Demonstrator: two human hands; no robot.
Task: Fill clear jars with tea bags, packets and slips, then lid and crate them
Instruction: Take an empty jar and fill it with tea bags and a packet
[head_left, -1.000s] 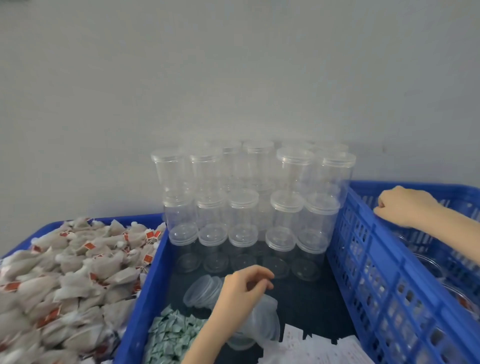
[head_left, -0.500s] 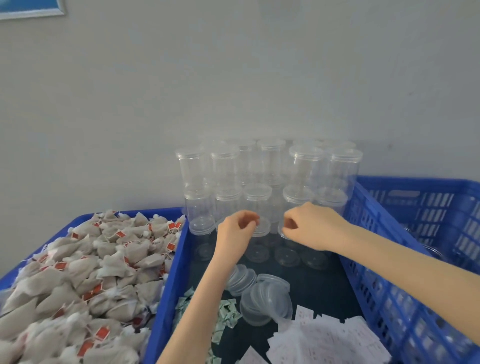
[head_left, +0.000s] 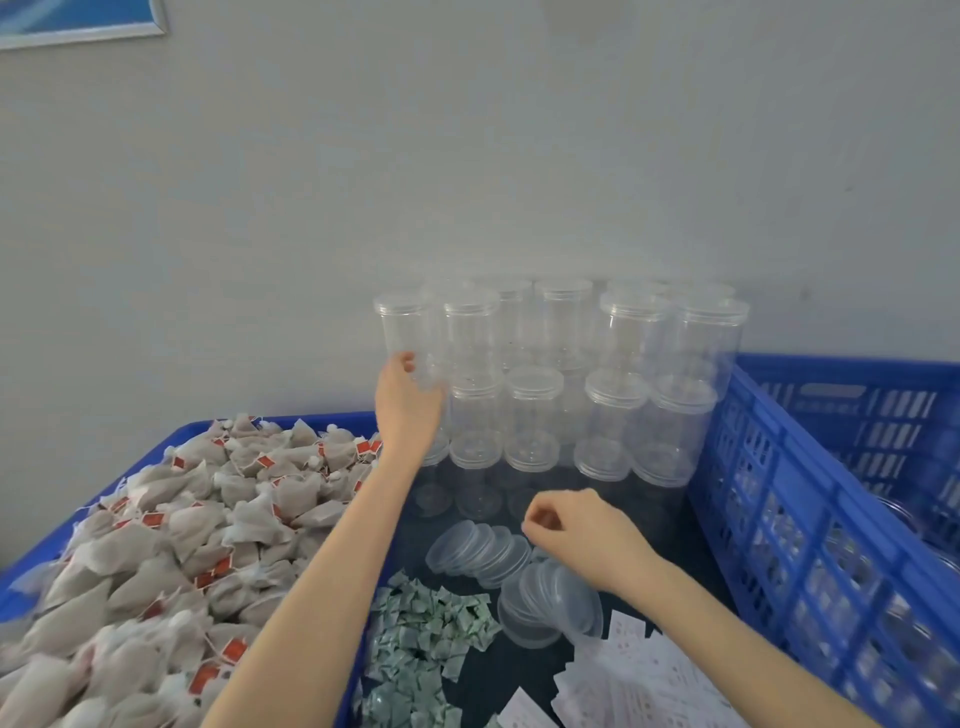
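Crates come first: two blue plastic ones, a lattice-walled crate (head_left: 810, 519) at the right and a shallow tray (head_left: 156, 670) at the left, heaped with more soft, pouch-like tea bags (head_left: 171, 545) with red tags than I can count. Between them, against the wall, clear round jars (head_left: 561, 374) stand stacked in tiers, too many to number surely. Below on the dark surface lie two fanned rows of translucent lids (head_left: 483, 553), a pile of green-white packets (head_left: 426, 629) and loose white slips (head_left: 644, 670). Left hand (head_left: 408, 405) grips the leftmost top jar; right hand (head_left: 582, 538) hovers over the lids, fingers curled, and whether it pinches anything I cannot tell.
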